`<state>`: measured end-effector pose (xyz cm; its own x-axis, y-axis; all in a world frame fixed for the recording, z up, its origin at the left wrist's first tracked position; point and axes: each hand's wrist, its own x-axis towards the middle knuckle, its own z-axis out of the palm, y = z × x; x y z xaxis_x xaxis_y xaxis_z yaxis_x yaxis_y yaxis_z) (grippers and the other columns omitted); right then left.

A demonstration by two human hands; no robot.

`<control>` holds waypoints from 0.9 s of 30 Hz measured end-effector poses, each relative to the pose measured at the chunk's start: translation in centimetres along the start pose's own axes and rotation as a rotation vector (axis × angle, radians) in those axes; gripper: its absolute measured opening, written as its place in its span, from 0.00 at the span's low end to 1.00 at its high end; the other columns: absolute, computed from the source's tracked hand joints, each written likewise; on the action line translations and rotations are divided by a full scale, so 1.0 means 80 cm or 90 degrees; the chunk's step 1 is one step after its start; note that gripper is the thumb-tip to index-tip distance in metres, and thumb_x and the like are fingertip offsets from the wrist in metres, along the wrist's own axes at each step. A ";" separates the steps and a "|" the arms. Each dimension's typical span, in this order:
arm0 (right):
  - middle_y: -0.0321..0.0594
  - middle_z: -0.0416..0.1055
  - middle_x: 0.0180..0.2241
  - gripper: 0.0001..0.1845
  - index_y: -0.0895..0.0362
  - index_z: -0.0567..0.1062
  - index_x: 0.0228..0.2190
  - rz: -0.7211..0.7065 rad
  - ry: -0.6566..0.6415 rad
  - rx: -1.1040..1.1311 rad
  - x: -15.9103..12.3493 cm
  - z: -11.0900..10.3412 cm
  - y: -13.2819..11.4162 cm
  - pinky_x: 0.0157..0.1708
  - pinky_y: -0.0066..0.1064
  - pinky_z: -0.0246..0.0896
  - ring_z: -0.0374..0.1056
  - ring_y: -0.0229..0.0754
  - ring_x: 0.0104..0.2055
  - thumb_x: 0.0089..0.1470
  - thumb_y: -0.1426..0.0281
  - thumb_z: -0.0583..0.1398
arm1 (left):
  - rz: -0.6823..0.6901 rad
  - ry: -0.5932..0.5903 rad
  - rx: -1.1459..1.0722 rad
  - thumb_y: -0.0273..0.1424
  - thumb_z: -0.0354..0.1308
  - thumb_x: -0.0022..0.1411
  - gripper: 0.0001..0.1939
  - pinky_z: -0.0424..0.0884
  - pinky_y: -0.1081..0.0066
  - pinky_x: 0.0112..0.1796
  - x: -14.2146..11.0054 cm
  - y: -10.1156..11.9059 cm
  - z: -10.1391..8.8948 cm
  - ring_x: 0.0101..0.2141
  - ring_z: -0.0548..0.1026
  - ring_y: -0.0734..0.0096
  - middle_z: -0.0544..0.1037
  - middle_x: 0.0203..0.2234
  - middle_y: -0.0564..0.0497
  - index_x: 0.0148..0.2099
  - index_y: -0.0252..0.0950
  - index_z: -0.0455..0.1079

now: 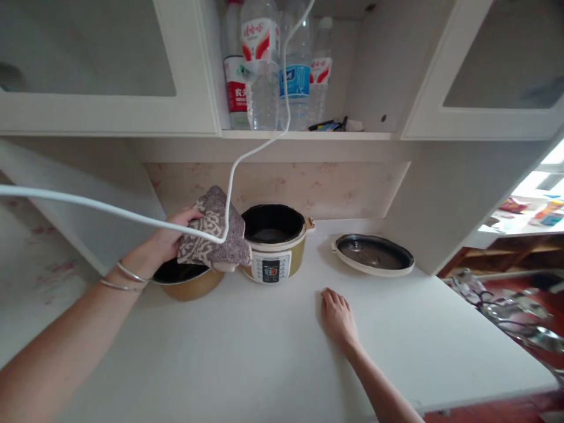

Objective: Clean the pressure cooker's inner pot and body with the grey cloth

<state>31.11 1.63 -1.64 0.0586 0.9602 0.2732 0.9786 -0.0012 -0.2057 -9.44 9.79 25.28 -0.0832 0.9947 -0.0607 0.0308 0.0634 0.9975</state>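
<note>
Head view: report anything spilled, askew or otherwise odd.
The white cable stands out: it runs slack across the view, in front of the bottles and the patterned cloth. The lid lies on the countertop, off the cooker. I see no spill or damage.

One head-worn camera supplies the view. It looks forward and down across the table toward the patterned wall. The left hand and right hand appear at close range, on either side of frame centre. Upper coverage reaches the open shelf; coverage at right extends beyond the table's edge.
</note>
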 end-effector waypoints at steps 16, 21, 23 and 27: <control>0.43 0.66 0.55 0.20 0.56 0.71 0.49 0.024 -0.060 0.055 0.006 0.006 0.006 0.57 0.35 0.51 0.63 0.43 0.54 0.61 0.71 0.47 | -0.119 0.036 0.403 0.37 0.48 0.58 0.22 0.65 0.62 0.50 -0.138 -0.316 -0.082 0.49 0.73 0.56 0.76 0.48 0.45 0.53 0.36 0.66; 0.43 0.72 0.48 0.14 0.54 0.76 0.41 0.063 -0.179 0.135 0.016 -0.008 -0.025 0.51 0.36 0.57 0.67 0.45 0.49 0.55 0.69 0.53 | 0.030 0.148 0.661 0.35 0.45 0.61 0.25 0.64 0.61 0.51 -0.157 -0.330 -0.111 0.51 0.71 0.54 0.70 0.53 0.39 0.59 0.32 0.62; 0.41 0.75 0.42 0.12 0.54 0.76 0.38 0.020 -0.256 0.256 0.018 -0.018 -0.059 0.46 0.35 0.61 0.70 0.44 0.44 0.55 0.69 0.54 | 0.111 0.193 0.770 0.34 0.46 0.61 0.24 0.64 0.60 0.50 -0.167 -0.339 -0.120 0.49 0.71 0.53 0.70 0.52 0.39 0.58 0.32 0.63; 0.40 0.76 0.36 0.10 0.55 0.74 0.37 -0.040 -0.368 0.536 0.030 -0.039 -0.164 0.37 0.31 0.66 0.71 0.39 0.35 0.55 0.70 0.55 | 0.167 0.229 0.888 0.32 0.44 0.64 0.22 0.65 0.60 0.48 -0.180 -0.350 -0.126 0.47 0.71 0.54 0.72 0.51 0.41 0.56 0.32 0.66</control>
<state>19.02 3.06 4.63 -0.3102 0.9399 -0.1430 0.5080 0.0367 -0.8606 -19.17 -7.10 -1.43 -0.1561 0.9298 0.3333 0.9850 0.1215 0.1224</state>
